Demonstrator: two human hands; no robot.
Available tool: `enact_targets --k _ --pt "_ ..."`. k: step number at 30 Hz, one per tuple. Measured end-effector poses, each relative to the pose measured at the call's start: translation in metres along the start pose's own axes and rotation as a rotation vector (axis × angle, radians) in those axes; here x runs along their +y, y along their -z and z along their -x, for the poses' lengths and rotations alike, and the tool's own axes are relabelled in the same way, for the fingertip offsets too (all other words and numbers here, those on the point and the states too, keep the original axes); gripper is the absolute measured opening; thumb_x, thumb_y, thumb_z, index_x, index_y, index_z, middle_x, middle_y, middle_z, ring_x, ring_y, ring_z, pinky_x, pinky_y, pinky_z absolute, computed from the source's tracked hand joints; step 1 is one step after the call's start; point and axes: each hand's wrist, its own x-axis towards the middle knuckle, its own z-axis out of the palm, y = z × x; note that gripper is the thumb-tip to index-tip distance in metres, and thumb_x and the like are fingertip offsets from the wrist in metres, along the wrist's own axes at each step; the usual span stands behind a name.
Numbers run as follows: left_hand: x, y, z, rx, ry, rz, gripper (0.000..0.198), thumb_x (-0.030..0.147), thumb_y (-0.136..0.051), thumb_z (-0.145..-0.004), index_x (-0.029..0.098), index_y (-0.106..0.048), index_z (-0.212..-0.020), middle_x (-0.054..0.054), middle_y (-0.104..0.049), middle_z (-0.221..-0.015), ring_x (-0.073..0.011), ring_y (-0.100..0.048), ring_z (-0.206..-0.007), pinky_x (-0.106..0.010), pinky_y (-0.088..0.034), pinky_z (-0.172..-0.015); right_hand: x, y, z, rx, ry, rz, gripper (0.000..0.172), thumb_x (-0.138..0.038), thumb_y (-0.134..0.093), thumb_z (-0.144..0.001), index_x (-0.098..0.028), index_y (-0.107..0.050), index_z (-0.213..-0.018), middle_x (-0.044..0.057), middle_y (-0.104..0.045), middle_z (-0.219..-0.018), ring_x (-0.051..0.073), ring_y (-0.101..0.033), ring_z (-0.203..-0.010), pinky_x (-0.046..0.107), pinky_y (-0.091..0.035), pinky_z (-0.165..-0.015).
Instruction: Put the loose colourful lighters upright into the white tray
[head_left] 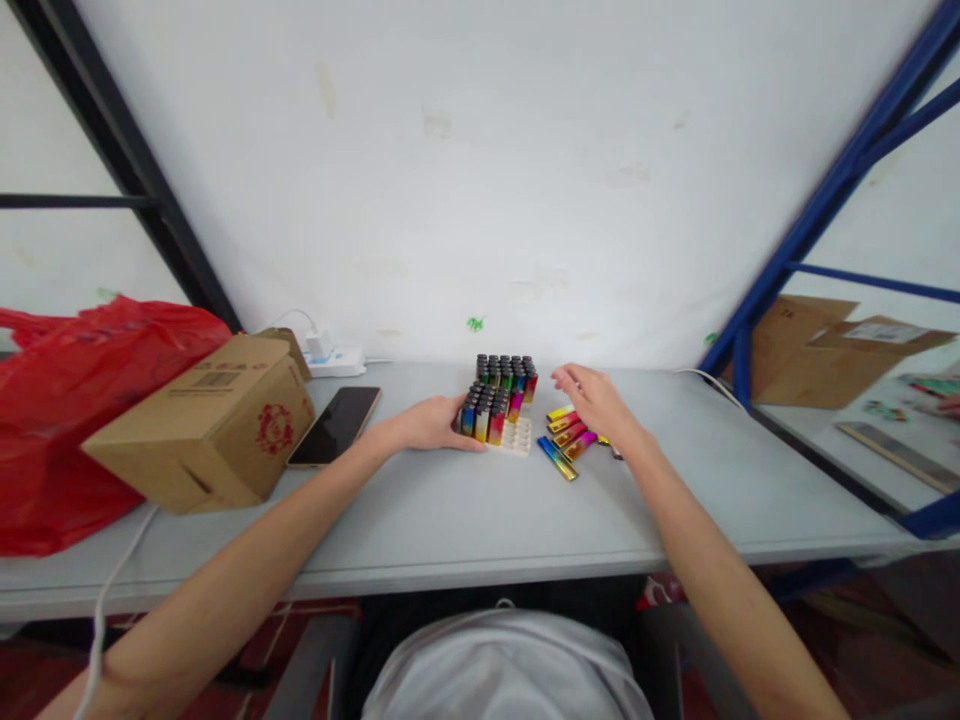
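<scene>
Left hand [433, 424] rests flat, steadying the lighter tray [519, 437] — right hand [594, 400] spread, empty, over loose lighters [568, 441] beside it.

Your standing lighters [501, 395] wear black caps over rainbow bodies that fade from blue through yellow to red and pink. Their tray [519, 436] is white. The loose lighters [568, 435] beside it shine in the same metallic fades: yellow, magenta, and blue running into gold. Your bench [450, 510] is pale grey. The cardboard box [202, 425] is brown with a round red stamp and dark print, the bag [45, 400] is bright red, and the phone [335, 424] is black with a bronze edge.
</scene>
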Motion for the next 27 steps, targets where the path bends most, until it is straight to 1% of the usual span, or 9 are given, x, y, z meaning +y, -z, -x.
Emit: enact_targets --k 6,11,14,16,17,20,22,24,27 --pt "0.0 -0.001 0.0 0.007 0.022 -0.018 0.088 0.077 -0.07 -0.069 0.021 -0.055 -0.134 -0.009 -0.074 -0.118 -0.0313 -0.071 -0.099 -0.034 -0.052 -0.084 0.028 0.023 0.001 0.142 -0.092 0.203 0.046 -0.048 -0.036 -0.103 -0.017 -0.069 -0.092 0.009 -0.071 -0.081 0.021 -0.063 -0.075 0.03 -0.043 -0.074" --pt "0.0 -0.001 0.0 0.012 0.019 -0.041 0.088 0.078 -0.069 -0.07 0.019 -0.054 -0.134 -0.01 -0.073 -0.118 -0.0308 -0.071 -0.099 -0.033 -0.052 -0.084 0.031 0.031 0.003 0.293 -0.152 0.234 0.045 -0.049 -0.038 -0.103 -0.017 -0.069 -0.097 0.005 -0.068 -0.069 0.019 -0.063 -0.065 0.028 -0.04 -0.067" --pt "-0.001 -0.001 0.0 0.015 0.03 -0.06 0.089 0.08 -0.068 -0.069 0.02 -0.054 -0.133 -0.011 -0.073 -0.117 -0.031 -0.071 -0.098 -0.033 -0.052 -0.081 0.034 0.032 0.003 0.321 -0.196 0.271 0.041 -0.046 -0.039 -0.103 -0.017 -0.068 -0.101 0.004 -0.069 -0.069 0.019 -0.065 -0.066 0.028 -0.041 -0.067" --pt "-0.001 -0.002 0.0 0.017 0.034 -0.064 0.09 0.081 -0.067 -0.068 0.02 -0.054 -0.132 -0.011 -0.074 -0.116 -0.0311 -0.071 -0.097 -0.033 -0.052 -0.079 0.04 0.033 0.003 0.266 -0.269 0.332 0.037 -0.042 -0.041 -0.103 -0.017 -0.068 -0.107 0.005 -0.072 -0.072 0.021 -0.068 -0.071 0.029 -0.042 -0.07" --pt "-0.002 -0.002 0.0 0.016 0.033 -0.064 0.09 0.082 -0.067 -0.068 0.02 -0.055 -0.132 -0.01 -0.074 -0.115 -0.031 -0.071 -0.096 -0.033 -0.052 -0.078 0.043 0.033 0.004 0.21 -0.315 0.37 0.035 -0.039 -0.042 -0.103 -0.017 -0.068 -0.109 0.007 -0.074 -0.076 0.022 -0.069 -0.075 0.029 -0.043 -0.072" --pt "-0.003 -0.002 0.0 0.013 0.027 -0.072 0.09 0.083 -0.066 -0.068 0.019 -0.056 -0.131 -0.01 -0.075 -0.11 -0.0309 -0.071 -0.093 -0.033 -0.052 -0.076 0.055 0.032 0.009 -0.05 -0.469 0.469 0.03 -0.032 -0.048 -0.101 -0.015 -0.069 -0.114 0.012 -0.078 -0.092 0.026 -0.072 -0.091 0.031 -0.045 -0.079" --pt "-0.003 -0.002 0.0 0.017 0.027 -0.082 0.091 0.083 -0.065 -0.068 0.019 -0.055 -0.131 -0.01 -0.075 -0.109 -0.0311 -0.072 -0.092 -0.033 -0.052 -0.075 0.061 0.033 0.013 -0.241 -0.547 0.484 0.03 -0.033 -0.053 -0.099 -0.015 -0.07 -0.116 0.015 -0.078 -0.102 0.027 -0.072 -0.098 0.031 -0.047 -0.082" --pt "-0.002 -0.001 0.0 0.019 0.03 -0.088 0.092 0.084 -0.064 -0.068 0.019 -0.055 -0.132 -0.01 -0.075 -0.107 -0.0312 -0.071 -0.091 -0.033 -0.052 -0.075 0.065 0.034 0.015 -0.384 -0.581 0.468 0.032 -0.036 -0.056 -0.097 -0.016 -0.07 -0.118 0.015 -0.077 -0.109 0.027 -0.072 -0.101 0.032 -0.048 -0.084" --pt "-0.002 -0.002 0.0 0.019 0.033 -0.083 0.091 0.083 -0.065 -0.068 0.019 -0.055 -0.132 -0.009 -0.075 -0.106 -0.0304 -0.071 -0.09 -0.033 -0.051 -0.073 0.067 0.034 0.017 -0.453 -0.567 0.441 0.037 -0.044 -0.058 -0.096 -0.015 -0.071 -0.116 0.015 -0.077 -0.111 0.028 -0.071 -0.103 0.032 -0.049 -0.085"
